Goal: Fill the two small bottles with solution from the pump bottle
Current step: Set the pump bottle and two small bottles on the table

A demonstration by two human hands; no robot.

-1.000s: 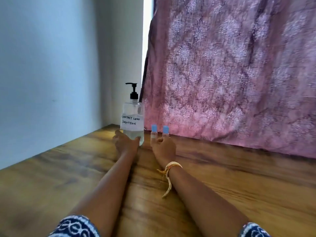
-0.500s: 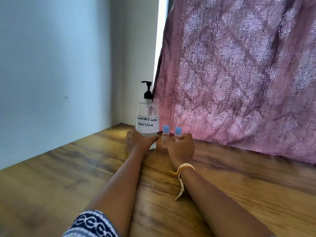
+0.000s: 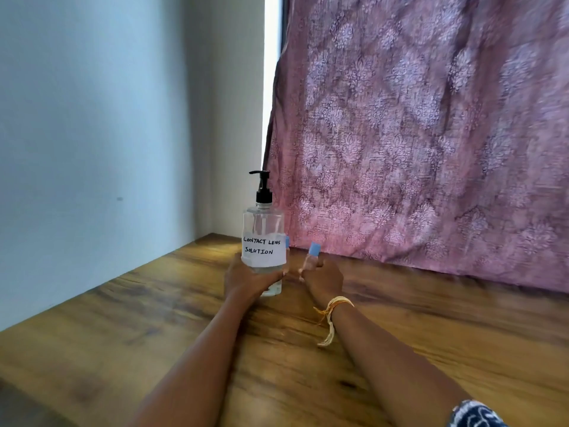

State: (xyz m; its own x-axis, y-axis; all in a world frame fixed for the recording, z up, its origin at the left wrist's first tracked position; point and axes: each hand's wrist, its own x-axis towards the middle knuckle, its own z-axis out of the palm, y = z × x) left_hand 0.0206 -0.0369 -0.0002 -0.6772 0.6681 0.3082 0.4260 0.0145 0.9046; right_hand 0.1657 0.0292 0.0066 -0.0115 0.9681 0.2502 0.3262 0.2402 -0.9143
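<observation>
A clear pump bottle (image 3: 262, 238) with a black pump and a white label reading "CONTACT LENS SOLUTION" stands upright on the wooden table (image 3: 400, 334). My left hand (image 3: 246, 277) grips its lower part from the left. My right hand (image 3: 323, 278) holds a small clear bottle with a blue cap (image 3: 313, 252), tilted slightly. A second small bottle's blue cap (image 3: 287, 241) peeks out just behind the pump bottle's right edge; its body is hidden.
A pink patterned curtain (image 3: 431, 149) hangs along the back of the table. A pale wall (image 3: 92, 149) borders the left side. A yellow thread band (image 3: 332, 312) is tied around my right wrist.
My left hand has pulled the pump bottle nearer and to the right, in front of one small bottle. My right hand now holds the other small bottle, apart from its pair.
</observation>
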